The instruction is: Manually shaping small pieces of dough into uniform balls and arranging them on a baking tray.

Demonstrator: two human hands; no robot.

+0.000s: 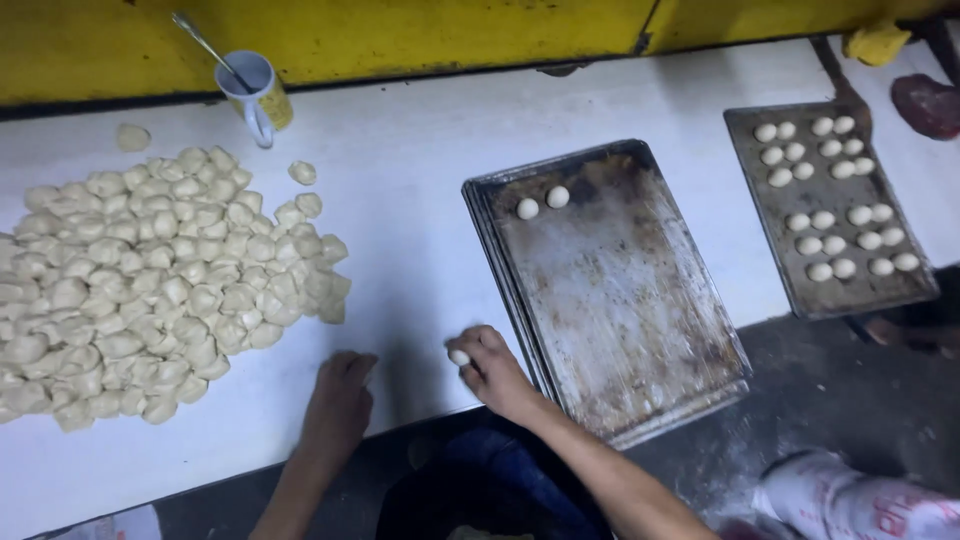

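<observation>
A big heap of cut dough pieces (150, 280) covers the left of the white table (410, 180). My left hand (340, 395) presses palm-down on the table just right of the heap; whether dough lies under it is hidden. My right hand (492, 368) is cupped over a small dough ball (459, 357) on the table, beside the left edge of a worn metal baking tray (620, 320). Two round dough balls (541, 203) sit at that tray's far left corner.
A second tray (800, 290) at the right carries several rows of dough balls. A white cup with a spoon (255, 92) stands by the yellow wall. The table's front edge runs under my wrists; the floor and a white sack lie at the lower right.
</observation>
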